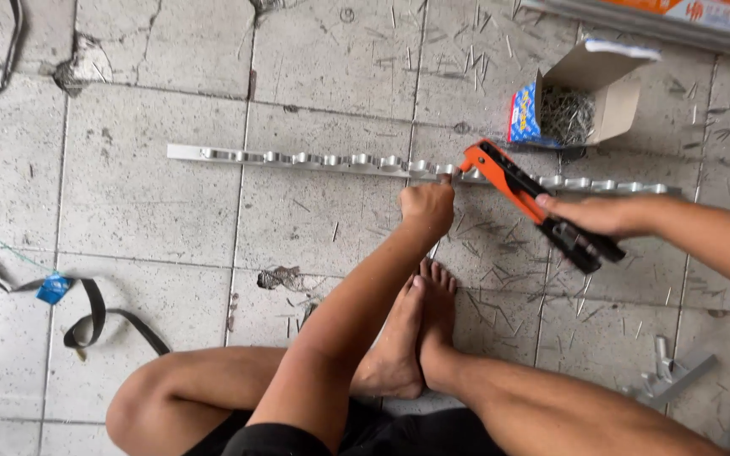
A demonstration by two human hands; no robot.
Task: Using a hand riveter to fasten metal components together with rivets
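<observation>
A long aluminium rail [297, 158] with a row of round fittings lies across the tiled floor in front of me. My right hand [597, 214] grips the handles of an orange and black rivet gun [517, 187]. Its nose sits on the rail near the middle. My left hand [427, 205] is closed beside that nose, fingertips pinched at the rail; whether it holds a rivet is too small to tell. My bare feet [416, 329] rest on the floor just below.
An open cardboard box of rivets [569, 108] stands behind the rail at the right. Spent rivet pins [483, 59] litter the tiles. A black strap [95, 312] with a blue tag lies at the left. Small metal brackets [669, 376] sit at the lower right.
</observation>
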